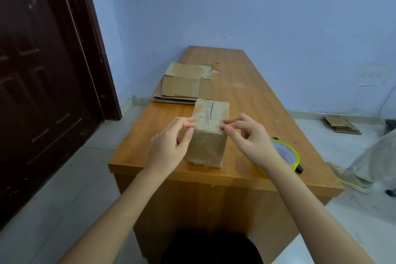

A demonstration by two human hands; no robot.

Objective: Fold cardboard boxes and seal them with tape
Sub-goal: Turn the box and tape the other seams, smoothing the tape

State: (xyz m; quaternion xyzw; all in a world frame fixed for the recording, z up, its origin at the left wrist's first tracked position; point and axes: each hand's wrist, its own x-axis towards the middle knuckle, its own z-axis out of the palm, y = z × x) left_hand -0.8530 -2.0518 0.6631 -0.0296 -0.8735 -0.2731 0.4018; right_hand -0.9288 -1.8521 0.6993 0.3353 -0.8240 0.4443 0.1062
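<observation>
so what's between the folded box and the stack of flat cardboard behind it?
Nothing: in the head view only a thin strip of bare table separates the box from the flat cardboard stack.

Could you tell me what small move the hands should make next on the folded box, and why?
Probably press and smooth the tape down along the near top edge of the box. The left hand and right hand both have fingertips at that edge, the top flaps are closed with a seam still showing, and the tape roll lies set aside on the table.
</observation>
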